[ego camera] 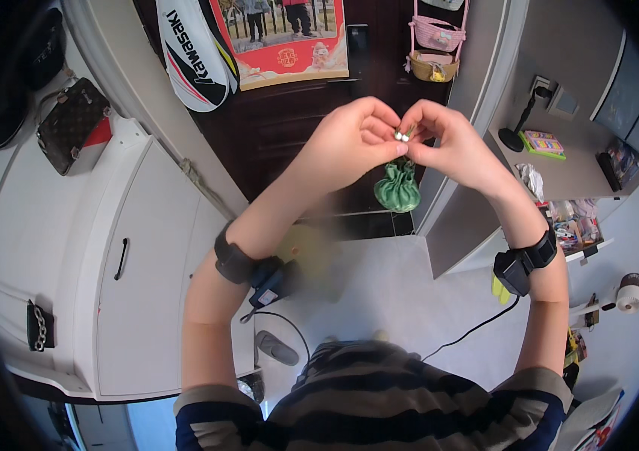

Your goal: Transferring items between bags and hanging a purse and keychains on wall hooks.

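Note:
A small green satin drawstring pouch (398, 189) hangs just below my hands, its gathered neck at the top. My left hand (361, 141) and my right hand (442, 141) meet above it with thumbs and forefingers nearly touching. Between the fingertips are the pouch's cord ends with small white beads (401, 137), pinched by both hands. The fingers hide part of the cord. Black devices are strapped to both forearms, and a cable runs from each.
A dark door (297, 135) stands ahead, with a racket bag (198, 62) and hanging baskets (436, 45). On the left is a white cabinet (147, 270) bearing a handbag (74, 125); on the right, a desk (567, 175) above an open drawer (576, 231). A grey slipper (277, 348) lies on the floor.

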